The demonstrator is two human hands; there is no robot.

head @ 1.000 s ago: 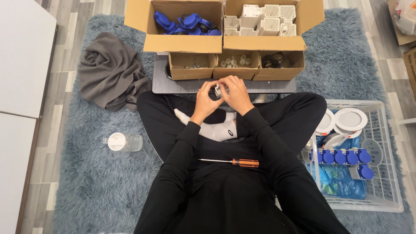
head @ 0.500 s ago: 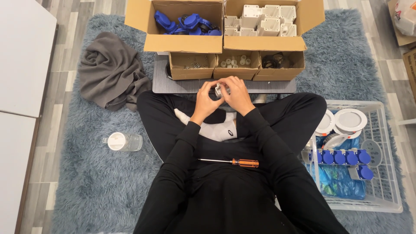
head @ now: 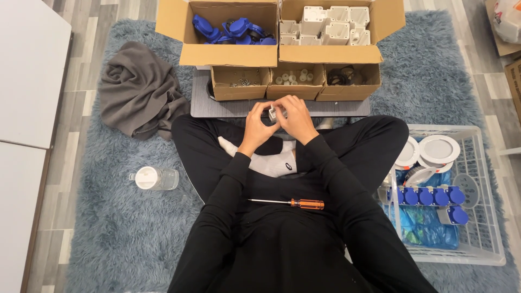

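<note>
A small white plastic part (head: 273, 113) is held between both hands above the crossed legs, just in front of a dark grey board (head: 217, 106) on the rug. The left hand (head: 256, 122) is closed on the part from the left, and the right hand (head: 294, 119) is closed on it from the right, fingertips meeting over it; most of the part is hidden by the fingers. It is judged to be light, stiff and smooth, easily dropped into the shaggy blue rug (head: 108, 228), and best pinched by its flat sides rather than any thin edge. An orange-handled screwdriver (head: 293, 203) is laid across the lap, untouched. Three small open cardboard boxes (head: 296, 87) of tiny fittings are set on the board, and behind them two larger cartons are seen, one with blue parts (head: 230, 28), one with white housings (head: 325, 24). A white wire basket (head: 488, 217) holding blue-capped pieces and round white discs is placed beside the right knee. A clear bottle with a white cap (head: 154, 178) is lying on the rug to the left, and a crumpled grey cloth (head: 138, 89) is left beyond it.
</note>
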